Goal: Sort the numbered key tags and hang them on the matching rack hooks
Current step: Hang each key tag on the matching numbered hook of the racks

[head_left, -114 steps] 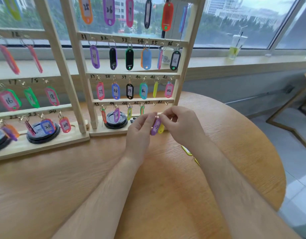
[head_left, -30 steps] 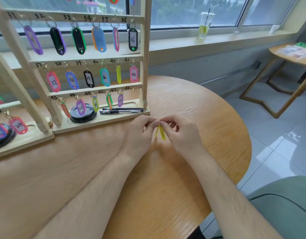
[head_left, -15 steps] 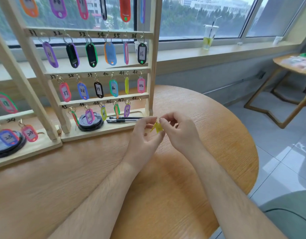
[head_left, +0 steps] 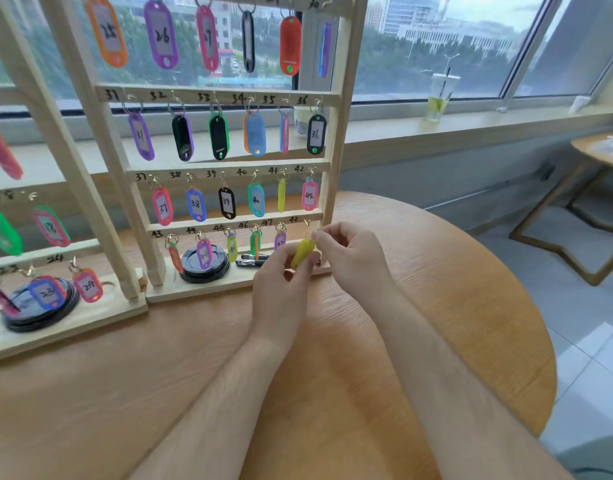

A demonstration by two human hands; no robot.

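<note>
A yellow key tag is held up just below the bare hook marked 48 at the right end of the wooden rack's bottom row. My left hand pinches the tag's lower end. My right hand pinches its top end by the ring, right under that hook. Coloured tags hang on hooks 43 to 47 beside it, the purple tag 47 nearest. The rows above are filled with numbered tags.
A second rack stands to the left with more tags. Black lids and black pens lie on the rack's base. The round wooden table ends to the right. A drink cup stands on the window sill.
Both hands have lifted the yellow tag from above the table up to hook 48. Before that a purple tag left my hands and now hangs at 47.
</note>
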